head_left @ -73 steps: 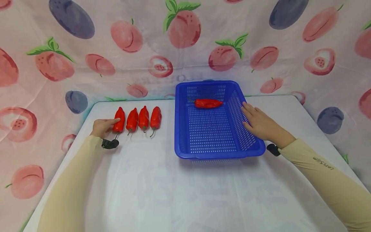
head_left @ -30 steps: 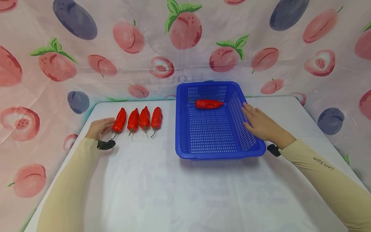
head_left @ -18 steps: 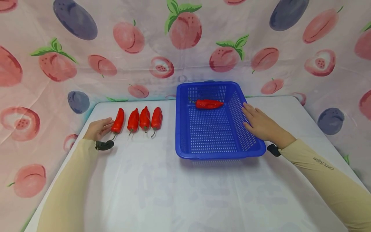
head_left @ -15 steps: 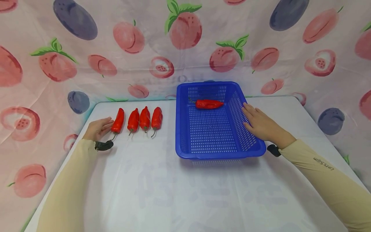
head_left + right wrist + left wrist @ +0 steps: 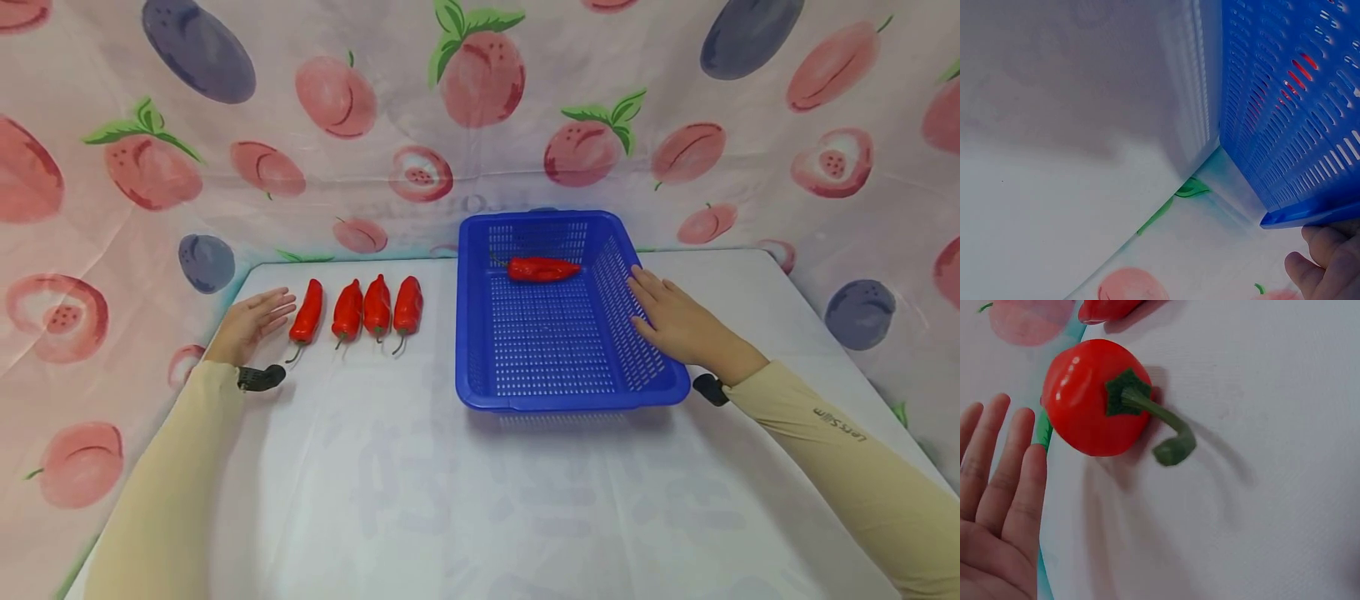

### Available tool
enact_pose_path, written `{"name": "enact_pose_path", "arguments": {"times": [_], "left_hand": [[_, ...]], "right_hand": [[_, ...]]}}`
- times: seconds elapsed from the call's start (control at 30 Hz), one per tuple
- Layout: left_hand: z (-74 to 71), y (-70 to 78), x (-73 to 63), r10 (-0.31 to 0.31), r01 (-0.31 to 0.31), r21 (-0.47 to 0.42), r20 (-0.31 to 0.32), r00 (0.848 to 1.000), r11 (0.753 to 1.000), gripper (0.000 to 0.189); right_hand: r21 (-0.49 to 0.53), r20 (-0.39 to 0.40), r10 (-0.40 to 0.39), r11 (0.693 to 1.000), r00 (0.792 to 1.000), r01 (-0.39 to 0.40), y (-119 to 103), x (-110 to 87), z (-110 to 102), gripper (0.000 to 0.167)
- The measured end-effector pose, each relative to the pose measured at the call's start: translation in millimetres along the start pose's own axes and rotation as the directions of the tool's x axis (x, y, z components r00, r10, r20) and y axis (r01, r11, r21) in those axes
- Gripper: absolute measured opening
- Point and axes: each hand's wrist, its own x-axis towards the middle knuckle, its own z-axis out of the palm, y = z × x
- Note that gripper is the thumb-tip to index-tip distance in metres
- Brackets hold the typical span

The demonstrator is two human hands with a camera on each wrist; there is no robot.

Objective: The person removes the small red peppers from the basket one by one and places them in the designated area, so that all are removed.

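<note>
My left hand (image 5: 243,327), fingers extended and holding nothing, hovers just left of the leftmost red pepper (image 5: 307,313). In the left wrist view a gap shows between its fingers (image 5: 1025,494) and that pepper, whose curved green stem points toward the camera. Three more red peppers (image 5: 377,307) lie in a row to the right, stems toward me. My right hand (image 5: 682,327) rests with straight fingers on the right rim of the blue plastic basket (image 5: 551,342). Inside, against the basket's far wall, another red pepper (image 5: 542,269) lies crosswise.
A white cloth-covered table (image 5: 360,467) carries everything. Behind it rises a fruit-printed curtain (image 5: 517,167), which also runs along both sides. The basket's slotted walls (image 5: 1285,125) stand up from the tabletop right of centre.
My left hand, earlier at the leftmost pepper with its fingers on it, has drawn away to the left and spread. That pepper now lies slightly more tilted. The right hand and basket have stayed put.
</note>
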Motion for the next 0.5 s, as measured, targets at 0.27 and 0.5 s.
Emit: {"name": "enact_pose_path", "arguments": {"times": [0.27, 0.5], "left_hand": [[8.1, 9.4, -1.3, 0.16, -0.173, 0.079, 0.154, 0.975, 0.982, 0.032], [26.8, 29.3, -1.9, 0.161, -0.198, 0.206, 0.185, 0.969, 0.958, 0.044]], "right_hand": [[-0.007, 0.001, 0.005, 1.0, 1.0, -0.005, -1.0, 0.2, -0.1, 0.062], [-0.001, 0.005, 0.011, 1.0, 1.0, -0.011, -1.3, 0.2, -0.9, 0.062]]}}
